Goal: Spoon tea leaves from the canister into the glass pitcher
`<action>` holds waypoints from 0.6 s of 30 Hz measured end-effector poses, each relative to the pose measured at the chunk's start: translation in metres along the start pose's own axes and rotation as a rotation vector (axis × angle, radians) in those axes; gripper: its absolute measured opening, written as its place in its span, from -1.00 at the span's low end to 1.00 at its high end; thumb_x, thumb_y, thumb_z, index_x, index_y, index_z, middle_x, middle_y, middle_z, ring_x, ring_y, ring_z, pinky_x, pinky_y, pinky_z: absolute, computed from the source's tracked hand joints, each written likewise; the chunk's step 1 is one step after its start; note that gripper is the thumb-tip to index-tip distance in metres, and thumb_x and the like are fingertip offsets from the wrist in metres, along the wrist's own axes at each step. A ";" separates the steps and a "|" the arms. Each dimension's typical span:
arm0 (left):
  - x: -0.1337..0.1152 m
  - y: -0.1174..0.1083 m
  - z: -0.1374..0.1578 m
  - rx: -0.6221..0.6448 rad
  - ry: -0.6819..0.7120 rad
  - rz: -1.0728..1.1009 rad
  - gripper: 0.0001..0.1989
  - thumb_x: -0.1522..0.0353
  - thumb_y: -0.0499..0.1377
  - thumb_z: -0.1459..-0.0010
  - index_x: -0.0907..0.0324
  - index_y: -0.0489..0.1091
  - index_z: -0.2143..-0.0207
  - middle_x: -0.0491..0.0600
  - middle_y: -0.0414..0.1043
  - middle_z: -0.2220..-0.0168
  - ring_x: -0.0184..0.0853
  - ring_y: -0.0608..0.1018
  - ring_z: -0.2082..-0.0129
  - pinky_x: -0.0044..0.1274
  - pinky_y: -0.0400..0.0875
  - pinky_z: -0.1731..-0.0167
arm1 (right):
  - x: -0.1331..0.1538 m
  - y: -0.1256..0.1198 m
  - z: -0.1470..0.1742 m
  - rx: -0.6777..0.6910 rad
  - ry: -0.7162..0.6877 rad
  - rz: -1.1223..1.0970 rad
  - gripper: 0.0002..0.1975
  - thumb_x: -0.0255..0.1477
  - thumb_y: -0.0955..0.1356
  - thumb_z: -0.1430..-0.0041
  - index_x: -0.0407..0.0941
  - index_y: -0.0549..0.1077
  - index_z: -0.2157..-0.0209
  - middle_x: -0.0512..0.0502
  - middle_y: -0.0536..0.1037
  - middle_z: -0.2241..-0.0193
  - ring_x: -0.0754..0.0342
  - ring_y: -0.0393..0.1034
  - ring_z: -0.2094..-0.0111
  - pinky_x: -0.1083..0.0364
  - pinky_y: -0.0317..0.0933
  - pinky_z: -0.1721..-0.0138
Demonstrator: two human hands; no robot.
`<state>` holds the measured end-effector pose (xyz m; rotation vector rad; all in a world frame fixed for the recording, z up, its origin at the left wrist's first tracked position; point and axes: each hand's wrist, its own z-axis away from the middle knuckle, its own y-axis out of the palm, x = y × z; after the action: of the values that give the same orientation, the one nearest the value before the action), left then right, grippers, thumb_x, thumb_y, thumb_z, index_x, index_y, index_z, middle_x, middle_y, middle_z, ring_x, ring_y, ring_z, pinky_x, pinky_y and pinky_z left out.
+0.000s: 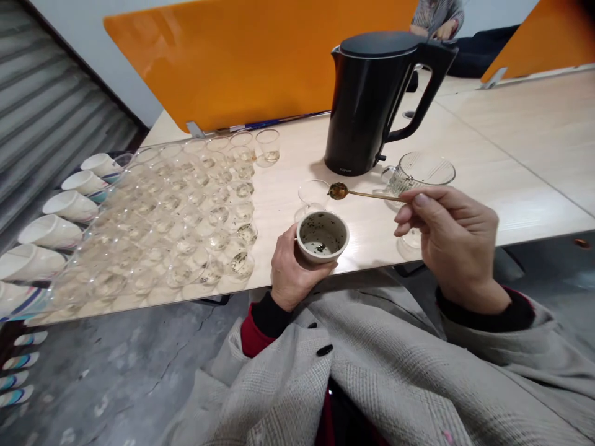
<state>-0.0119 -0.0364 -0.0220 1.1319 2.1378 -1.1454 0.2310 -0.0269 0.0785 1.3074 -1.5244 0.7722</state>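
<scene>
My left hand grips a small white ceramic cup at the table's near edge; wet tea leaves cling to its inside and a little liquid lies at the bottom. My right hand pinches the handle of a thin gold spoon, whose bowl carries a clump of wet tea leaves and hovers just above and behind the cup. A small clear glass stands right behind the cup. Beneath my right hand sits a glass pitcher with a handle.
A black electric kettle stands at the back of the wooden table. Several small clear glasses in rows fill the table's left side, with white paper cups lying at the far left. Orange dividers stand behind. Another person sits beyond them.
</scene>
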 end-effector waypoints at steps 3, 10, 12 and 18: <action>-0.002 -0.002 -0.001 0.023 -0.050 0.006 -0.04 0.16 0.58 0.11 0.10 0.28 -0.30 0.11 0.55 -0.13 0.00 0.61 -0.13 -0.19 0.55 -0.13 | -0.015 0.005 -0.008 0.012 0.009 -0.001 -0.90 -0.39 0.48 -0.33 -0.09 0.68 0.21 0.00 0.60 0.45 0.18 0.49 0.47 0.19 0.43 0.44; -0.004 -0.001 -0.002 0.012 -0.076 0.015 -0.03 0.18 0.59 0.16 0.08 0.29 -0.28 0.09 0.57 -0.10 0.00 0.63 -0.09 -0.20 0.57 -0.09 | -0.016 0.017 -0.010 0.028 -0.134 0.154 -0.87 -0.33 0.44 -0.40 -0.05 0.66 0.16 0.00 0.61 0.43 0.16 0.50 0.48 0.14 0.46 0.42; -0.004 0.000 -0.002 0.015 -0.072 0.022 -0.04 0.17 0.59 0.16 0.08 0.30 -0.27 0.10 0.57 -0.12 0.00 0.63 -0.10 -0.19 0.57 -0.10 | -0.018 0.022 -0.010 0.026 -0.252 0.248 -0.85 -0.36 0.40 -0.44 -0.03 0.65 0.12 0.00 0.63 0.40 0.14 0.53 0.45 0.11 0.47 0.37; -0.006 0.000 -0.002 0.011 -0.072 0.019 -0.05 0.14 0.59 0.13 0.10 0.29 -0.27 0.12 0.56 -0.12 0.00 0.62 -0.10 -0.19 0.57 -0.10 | -0.040 0.035 -0.020 0.298 -0.468 0.535 -0.82 -0.45 0.34 -0.43 -0.09 0.63 0.14 -0.01 0.64 0.40 0.15 0.52 0.50 0.12 0.43 0.41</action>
<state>-0.0089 -0.0372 -0.0168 1.0965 2.0653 -1.1729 0.2016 0.0137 0.0523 1.3714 -2.2560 1.1141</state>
